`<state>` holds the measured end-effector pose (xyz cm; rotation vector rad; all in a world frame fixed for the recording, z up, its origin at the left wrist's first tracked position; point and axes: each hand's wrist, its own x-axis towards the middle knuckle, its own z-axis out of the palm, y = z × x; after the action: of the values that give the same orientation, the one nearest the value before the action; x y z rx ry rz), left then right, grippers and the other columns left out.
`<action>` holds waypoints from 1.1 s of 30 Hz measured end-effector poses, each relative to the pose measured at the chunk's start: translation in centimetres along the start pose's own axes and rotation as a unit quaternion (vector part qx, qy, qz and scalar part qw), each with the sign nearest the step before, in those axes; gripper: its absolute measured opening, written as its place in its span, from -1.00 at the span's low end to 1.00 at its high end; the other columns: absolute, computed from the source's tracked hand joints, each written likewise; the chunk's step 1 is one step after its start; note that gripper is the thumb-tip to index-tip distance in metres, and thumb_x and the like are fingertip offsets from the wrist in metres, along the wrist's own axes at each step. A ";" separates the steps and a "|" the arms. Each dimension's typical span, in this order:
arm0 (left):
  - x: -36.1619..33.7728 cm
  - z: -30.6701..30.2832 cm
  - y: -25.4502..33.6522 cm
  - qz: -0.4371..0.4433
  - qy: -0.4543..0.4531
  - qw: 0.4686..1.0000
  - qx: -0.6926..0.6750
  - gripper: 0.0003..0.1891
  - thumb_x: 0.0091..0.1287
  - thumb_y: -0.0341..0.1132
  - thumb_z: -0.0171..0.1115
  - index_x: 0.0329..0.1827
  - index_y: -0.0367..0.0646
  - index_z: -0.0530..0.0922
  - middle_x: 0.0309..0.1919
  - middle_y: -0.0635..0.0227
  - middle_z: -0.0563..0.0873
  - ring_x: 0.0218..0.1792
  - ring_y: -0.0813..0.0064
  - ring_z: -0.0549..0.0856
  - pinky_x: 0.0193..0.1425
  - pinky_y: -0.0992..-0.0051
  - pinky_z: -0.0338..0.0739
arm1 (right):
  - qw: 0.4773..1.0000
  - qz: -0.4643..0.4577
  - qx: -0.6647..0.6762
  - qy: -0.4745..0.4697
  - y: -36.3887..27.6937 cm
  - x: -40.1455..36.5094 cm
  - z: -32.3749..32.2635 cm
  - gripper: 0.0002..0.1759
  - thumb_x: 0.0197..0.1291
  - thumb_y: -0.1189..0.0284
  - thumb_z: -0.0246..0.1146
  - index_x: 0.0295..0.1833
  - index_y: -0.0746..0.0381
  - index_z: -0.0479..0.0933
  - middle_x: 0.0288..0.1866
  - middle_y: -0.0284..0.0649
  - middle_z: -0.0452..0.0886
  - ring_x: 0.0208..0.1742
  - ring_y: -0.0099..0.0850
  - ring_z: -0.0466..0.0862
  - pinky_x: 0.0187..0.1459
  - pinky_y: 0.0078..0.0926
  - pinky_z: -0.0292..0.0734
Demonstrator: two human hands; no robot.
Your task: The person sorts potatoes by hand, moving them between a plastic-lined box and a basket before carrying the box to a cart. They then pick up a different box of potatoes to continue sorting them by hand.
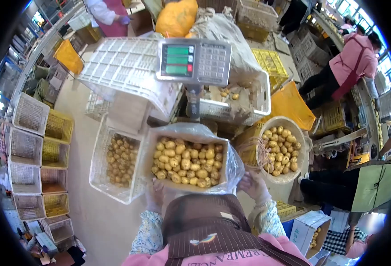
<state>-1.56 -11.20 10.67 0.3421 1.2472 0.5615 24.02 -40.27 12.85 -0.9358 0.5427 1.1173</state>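
Observation:
A box lined with clear plastic (236, 166) stands in front of me, full of yellow-brown potatoes (186, 163). My left hand (155, 193) is at the box's near left corner, its fingers partly hidden and blurred. At the near right corner, my right hand (254, 185) has its fingers spread beside the plastic liner. Above the box, a scale display (193, 61) with green screens sits on a post. Left of the box, a white crate (97, 177) holds more potatoes; to the right is a round white basket (304, 153) of potatoes.
Stacked crates (26, 179) line the left side. A large white crate (116, 66) stands behind the scale's left. An orange sack (295, 105) lies at the right. People in pink (352, 62) and in an apron (372, 186) are at the right; another person (109, 15) stands at the top.

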 end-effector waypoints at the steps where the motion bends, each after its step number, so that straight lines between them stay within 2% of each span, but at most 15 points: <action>1: 0.6 -0.9 0.1 0.007 -0.013 1.000 -0.005 -0.59 0.25 -0.01 0.07 0.02 -0.09 0.38 -0.19 0.27 0.50 -0.22 0.42 0.50 -0.08 0.34 0.42 | 0.998 -0.020 -0.001 0.067 -0.2 -0.8 -0.2 -0.69 0.14 0.18 0.18 -0.08 0.13 0.48 -0.24 -0.31 0.50 -0.18 -0.38 0.47 -0.14 -0.36 0.43; 2: 1.5 -2.1 -0.1 -0.004 -0.041 0.999 -0.013 -0.62 0.25 -0.06 0.06 0.01 -0.11 0.37 -0.21 0.28 0.49 -0.24 0.42 0.50 -0.11 0.39 0.42 | 0.990 -0.038 0.000 0.135 -0.4 -1.6 -1.0 -0.74 0.15 0.20 0.16 -0.14 0.12 0.49 -0.28 -0.32 0.48 -0.25 -0.40 0.46 -0.20 -0.37 0.43; 5: -0.1 0.4 0.3 -0.003 -0.042 0.999 -0.018 -0.71 0.25 -0.17 0.02 -0.08 -0.13 0.37 -0.34 0.36 0.44 -0.34 0.51 0.45 -0.22 0.49 0.39 | 0.990 -0.121 0.067 -0.023 -2.0 0.0 -9.2 -0.77 0.10 0.18 0.20 -0.25 0.08 0.47 -0.35 -0.37 0.41 -0.35 -0.43 0.37 -0.30 -0.34 0.38; 7: -2.6 3.0 0.4 0.012 -0.006 1.000 -0.015 -0.79 0.26 -0.22 0.00 -0.15 -0.14 0.37 -0.44 0.43 0.40 -0.42 0.59 0.41 -0.29 0.56 0.36 | 0.941 -0.182 0.048 0.282 -4.1 0.0 -10.6 -0.75 0.03 0.14 0.24 -0.32 0.06 0.44 -0.40 -0.39 0.33 -0.42 -0.44 0.29 -0.35 -0.34 0.32; 8: -3.5 4.0 0.4 0.015 -0.014 1.000 -0.016 -0.81 0.26 -0.24 0.00 -0.18 -0.14 0.37 -0.49 0.46 0.37 -0.48 0.61 0.38 -0.34 0.58 0.33 | 0.942 -0.182 0.046 0.277 -5.3 1.0 -13.5 -0.75 0.03 0.14 0.24 -0.32 0.06 0.44 -0.40 -0.39 0.33 -0.42 -0.44 0.29 -0.35 -0.34 0.32; 12: -3.6 4.3 -1.0 -0.018 -0.137 0.989 -0.047 -0.84 0.25 -0.26 0.00 -0.23 -0.15 0.36 -0.58 0.53 0.33 -0.59 0.64 0.33 -0.49 0.61 0.28 | 0.888 -0.203 -0.100 0.400 -9.2 2.5 -17.5 -0.65 -0.02 0.23 0.23 -0.12 0.15 0.41 -0.17 -0.26 0.43 -0.19 -0.32 0.41 -0.13 -0.21 0.35; 14: -4.1 4.9 -1.7 -0.018 -0.104 0.994 -0.033 -0.84 0.25 -0.25 0.01 -0.24 -0.14 0.35 -0.58 0.53 0.33 -0.60 0.64 0.33 -0.53 0.60 0.25 | 0.861 -0.186 -0.212 0.423 -10.2 3.1 -18.8 -0.57 -0.03 0.27 0.20 -0.02 0.20 0.39 -0.06 -0.18 0.46 -0.07 -0.25 0.45 -0.03 -0.18 0.35; 16: -4.7 5.4 -2.5 -0.020 -0.070 0.997 -0.015 -0.84 0.24 -0.25 0.02 -0.25 -0.14 0.35 -0.58 0.53 0.33 -0.61 0.64 0.33 -0.56 0.60 0.22 | 0.772 -0.257 -0.384 0.437 -10.4 5.5 -22.9 -0.23 -0.12 0.39 0.25 0.28 0.34 0.20 0.19 0.06 0.37 0.22 -0.12 0.36 0.20 -0.40 0.25; 17: -5.0 5.4 -3.0 0.005 -0.052 0.998 0.017 -0.79 0.25 -0.22 0.05 -0.18 -0.15 0.37 -0.46 0.45 0.43 -0.48 0.56 0.44 -0.39 0.54 0.36 | 0.747 -0.256 -0.402 0.464 -10.3 6.5 -23.6 -0.17 -0.17 0.42 0.26 0.30 0.38 0.15 0.21 0.12 0.33 0.23 -0.11 0.33 0.23 -0.43 0.20; 22: -7.8 7.6 -3.9 0.001 -0.107 0.992 0.068 -0.72 0.27 -0.17 0.06 -0.08 -0.14 0.39 -0.30 0.35 0.54 -0.30 0.44 0.59 -0.18 0.50 0.51 | 0.862 -0.275 -0.236 0.354 -8.7 10.3 -27.8 -0.07 -0.19 0.41 0.30 0.35 0.35 0.05 0.31 0.15 0.16 0.29 -0.07 0.25 0.26 -0.37 0.18; 24: -9.9 9.9 -4.1 0.031 0.068 0.992 0.098 -0.74 0.24 -0.17 0.04 -0.08 -0.08 0.41 -0.36 0.40 0.54 -0.37 0.50 0.53 -0.16 0.42 0.49 | 0.765 -0.159 -0.424 0.457 -9.3 9.1 -24.3 -0.02 -0.18 0.42 0.31 0.38 0.35 -0.04 0.31 0.11 0.15 0.28 -0.07 0.25 0.27 -0.43 0.15; 26: -8.7 7.5 -4.6 0.069 0.068 0.991 0.097 -0.74 0.23 -0.14 0.06 -0.10 -0.06 0.42 -0.36 0.42 0.53 -0.34 0.50 0.53 -0.15 0.43 0.49 | 0.722 -0.177 -0.476 0.470 -8.8 10.1 -26.4 -0.12 -0.15 0.47 0.29 0.35 0.23 0.06 0.27 0.05 0.17 0.22 -0.11 0.30 0.18 -0.27 0.29; 28: -6.2 3.1 -4.8 0.105 0.065 0.988 0.094 -0.74 0.22 -0.11 0.07 -0.13 -0.04 0.43 -0.37 0.45 0.53 -0.31 0.51 0.53 -0.14 0.44 0.48 | 0.880 -0.086 -0.200 0.423 -11.5 7.3 -21.7 -0.32 -0.14 0.53 0.28 0.20 0.12 0.26 0.22 -0.06 0.18 0.10 -0.19 0.36 -0.06 -0.10 0.45; 29: -4.6 0.6 -4.5 0.099 0.067 0.988 0.101 -0.74 0.22 -0.09 0.08 -0.16 -0.04 0.44 -0.37 0.44 0.53 -0.31 0.50 0.54 -0.11 0.45 0.48 | 0.900 -0.102 -0.123 0.406 -11.0 9.9 -26.9 -0.45 -0.17 0.56 0.30 0.03 0.07 0.35 0.11 -0.16 0.27 -0.09 -0.26 0.44 -0.32 -0.10 0.48; 33: -3.7 -3.4 -4.3 0.071 0.163 0.981 0.075 -0.71 0.21 -0.07 0.08 -0.18 -0.08 0.42 -0.32 0.34 0.52 -0.27 0.41 0.55 -0.04 0.41 0.48 | 0.853 -0.081 -0.318 0.406 -11.4 10.6 -26.7 -0.68 -0.05 0.55 0.25 -0.12 0.19 0.43 -0.16 -0.23 0.46 -0.23 -0.32 0.48 -0.26 -0.29 0.47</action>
<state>-4.64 -17.05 10.35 0.4817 1.5955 0.6658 40.53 -59.04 -5.33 -2.0389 0.7631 0.6999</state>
